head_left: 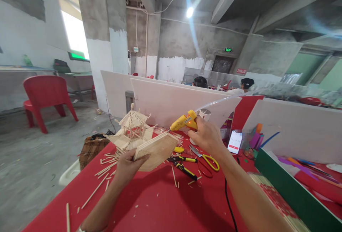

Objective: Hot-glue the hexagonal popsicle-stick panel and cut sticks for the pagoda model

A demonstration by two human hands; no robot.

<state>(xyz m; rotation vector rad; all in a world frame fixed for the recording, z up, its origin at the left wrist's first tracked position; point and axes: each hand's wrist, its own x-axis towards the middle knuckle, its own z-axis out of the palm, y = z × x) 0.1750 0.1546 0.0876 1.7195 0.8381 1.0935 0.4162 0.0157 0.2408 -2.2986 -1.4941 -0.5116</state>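
My left hand (130, 166) grips the near-left edge of a flat panel (157, 150) made of thin wooden sticks, tilted above the red table. In my right hand (207, 134) is a yellow hot glue gun (184, 121) with a small orange light on its side. Its nozzle meets or nearly meets the panel's top edge; I cannot tell which. A clear glue stick (219, 100) sticks out from its back. Just behind the panel stands a pagoda-like model (132, 127) built of the same sticks.
Yellow-handled scissors (210, 159) and black-and-yellow pliers (184, 168) lie on the red tabletop (157, 210). Loose sticks (105, 164) are scattered at left. A lit phone (235, 141) leans at right, near a green box (291, 189). White partitions (165, 100) rise behind; people sit beyond.
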